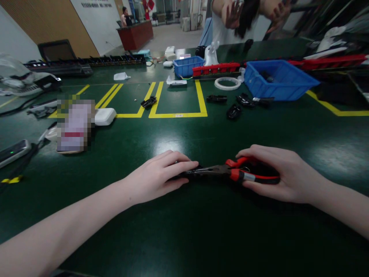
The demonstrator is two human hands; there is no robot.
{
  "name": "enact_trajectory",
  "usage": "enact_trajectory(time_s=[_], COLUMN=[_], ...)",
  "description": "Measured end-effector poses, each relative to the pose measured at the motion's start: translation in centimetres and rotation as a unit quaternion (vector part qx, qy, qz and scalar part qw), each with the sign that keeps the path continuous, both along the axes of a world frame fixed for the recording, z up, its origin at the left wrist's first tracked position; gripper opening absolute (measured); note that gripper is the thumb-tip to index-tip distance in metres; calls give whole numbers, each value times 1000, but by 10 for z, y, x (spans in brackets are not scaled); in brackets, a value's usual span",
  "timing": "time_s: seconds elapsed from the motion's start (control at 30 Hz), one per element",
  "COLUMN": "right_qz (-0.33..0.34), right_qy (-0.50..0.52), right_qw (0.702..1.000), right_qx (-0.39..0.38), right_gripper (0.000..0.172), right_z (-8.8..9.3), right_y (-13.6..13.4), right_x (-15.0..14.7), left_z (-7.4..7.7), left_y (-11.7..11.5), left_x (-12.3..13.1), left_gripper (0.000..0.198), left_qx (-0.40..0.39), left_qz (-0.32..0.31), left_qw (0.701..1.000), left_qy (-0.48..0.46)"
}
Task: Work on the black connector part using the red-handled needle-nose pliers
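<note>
Red-and-black handled pliers (240, 174) lie level above the green table (184, 231), their long jaws pointing left. My right hand (285, 173) is wrapped round the handles, thumb below and fingers above. A small black part (191, 172) is at the tips of the jaws. My left hand (161, 173) has its fingers closed over that part from above, with the thumb beneath; most of the part is hidden under the fingers. The jaw tips meet the part just beside the left fingertips.
Several black parts (234, 111) lie ahead, near a tape roll (227, 83) and a blue bin (281, 82). A smaller blue bin (188, 66) stands farther back. On the left are a blurred-out phone (75, 127) and a white case (105, 116). Across the table another person raises both hands.
</note>
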State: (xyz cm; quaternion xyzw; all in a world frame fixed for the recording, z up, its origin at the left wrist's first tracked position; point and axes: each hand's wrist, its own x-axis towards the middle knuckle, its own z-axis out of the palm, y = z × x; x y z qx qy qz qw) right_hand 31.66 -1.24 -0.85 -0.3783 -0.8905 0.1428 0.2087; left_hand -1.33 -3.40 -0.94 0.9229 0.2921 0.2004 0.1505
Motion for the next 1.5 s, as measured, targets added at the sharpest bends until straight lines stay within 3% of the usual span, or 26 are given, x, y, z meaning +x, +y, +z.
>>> enact_trajectory(time_s=[0.6,1.13,1.5], right_qz=[2,38,8], right_qy=[-15,-59,-16], right_qw=[1000,990,998], right_qx=[9,123,58], right_gripper=[42,44,44], right_z=[-1,-3,-6], right_y=[0,7,4], right_x=[1,10,7], left_z=[-1,1,1], left_y=[1,2,2], left_x=[0,-1,-1], left_gripper=[37,40,41], left_qx=[10,-4,11], left_qz=[-4,-19,-14], left_qw=[1000,1000,999], left_qy=[10,22,36])
